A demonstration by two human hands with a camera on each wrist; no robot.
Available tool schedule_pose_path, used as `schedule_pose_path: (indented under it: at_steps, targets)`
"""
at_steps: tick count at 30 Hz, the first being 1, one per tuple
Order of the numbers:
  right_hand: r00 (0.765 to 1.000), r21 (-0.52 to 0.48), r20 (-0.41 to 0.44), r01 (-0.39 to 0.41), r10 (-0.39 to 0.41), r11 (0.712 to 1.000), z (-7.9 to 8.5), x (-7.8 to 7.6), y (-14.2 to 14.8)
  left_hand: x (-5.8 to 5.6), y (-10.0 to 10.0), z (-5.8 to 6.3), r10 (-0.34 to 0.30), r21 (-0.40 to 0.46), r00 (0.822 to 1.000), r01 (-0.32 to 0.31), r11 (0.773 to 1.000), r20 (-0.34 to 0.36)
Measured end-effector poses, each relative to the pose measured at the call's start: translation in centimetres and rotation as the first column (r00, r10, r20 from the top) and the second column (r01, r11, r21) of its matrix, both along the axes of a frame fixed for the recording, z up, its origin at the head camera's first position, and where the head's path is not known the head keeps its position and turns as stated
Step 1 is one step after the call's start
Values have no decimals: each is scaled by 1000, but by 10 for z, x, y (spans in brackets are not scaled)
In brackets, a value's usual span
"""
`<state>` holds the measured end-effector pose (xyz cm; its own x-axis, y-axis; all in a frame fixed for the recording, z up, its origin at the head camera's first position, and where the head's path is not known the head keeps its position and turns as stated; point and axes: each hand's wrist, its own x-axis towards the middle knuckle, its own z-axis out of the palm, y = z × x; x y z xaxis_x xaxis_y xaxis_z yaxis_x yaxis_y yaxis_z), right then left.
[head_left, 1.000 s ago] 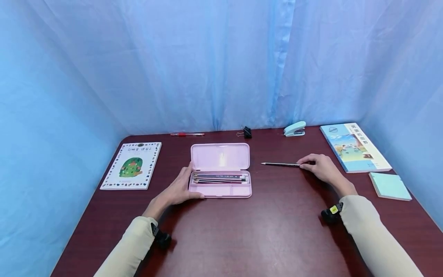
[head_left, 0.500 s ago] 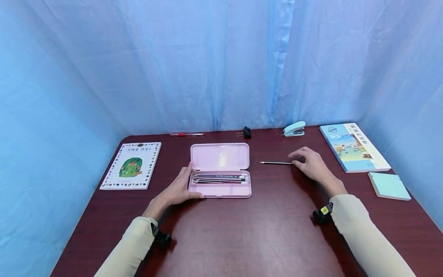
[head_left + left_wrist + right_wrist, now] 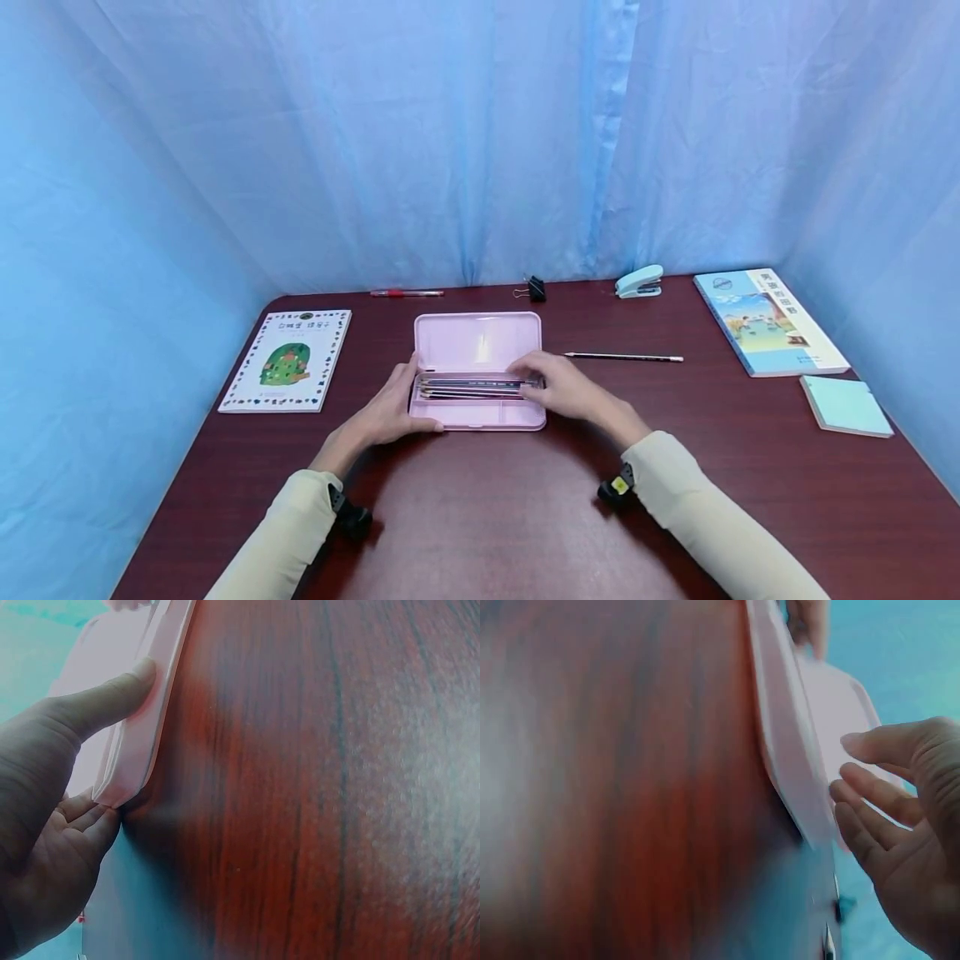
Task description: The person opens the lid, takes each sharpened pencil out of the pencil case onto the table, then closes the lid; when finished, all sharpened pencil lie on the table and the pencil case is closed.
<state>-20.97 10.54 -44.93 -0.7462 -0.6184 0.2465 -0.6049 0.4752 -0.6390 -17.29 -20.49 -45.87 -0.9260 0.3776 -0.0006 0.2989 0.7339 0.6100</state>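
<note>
An open pink pencil case (image 3: 457,414) lies on the dark red-brown table, its lid (image 3: 457,342) tipped back. Several pencils (image 3: 465,390) lie together in its rear compartment. My left hand (image 3: 386,412) grips the left end, thumb on the front edge and fingers at the side. Over the right end is my right hand (image 3: 562,387), its fingertips close above the pencils' ends, hiding them. In the right wrist view the thumb (image 3: 889,742) and fingers are apart with nothing between them. One dark pencil (image 3: 622,357) with a pale end lies on the table right of the case.
Behind the case are a red pen (image 3: 408,293), a black binder clip (image 3: 536,288) and a mint stapler (image 3: 639,282). A white picture book (image 3: 285,362) lies at left. At right are a blue book (image 3: 768,321) and a mint notepad (image 3: 847,406). Blue curtains surround the table.
My right hand has let go of the single pencil and moved left over the case. That pencil stays on the table. My left hand has kept its hold on the case.
</note>
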Motion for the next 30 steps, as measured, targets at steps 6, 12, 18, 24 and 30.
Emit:
schedule_pose_path:
  at_steps: [6, 12, 18, 24, 30]
  targets:
    - [998, 137, 1, -64, 64, 989, -2, 7, -19, 1, 1, 1, 10, -3, 1000, -10, 1000, 19]
    - [999, 161, 21, -53, 50, 986, 2, 5, -22, 2, 0, 2, 13, -5, 1000, -13, 1000, 26]
    - [997, 172, 63, -54, 43, 984, 4, 2, -23, 2, 0, 3, 12, -10, 1000, -11, 1000, 28]
    - [999, 141, 44, -21, 15, 990, 4, 3, -21, 2, 1, 2, 19, -13, 1000, -19, 1000, 25]
    - [995, 44, 88, 53, -57, 998, 11, 1, 6, 1, 1, 1, 13, -12, 1000, -13, 1000, 2]
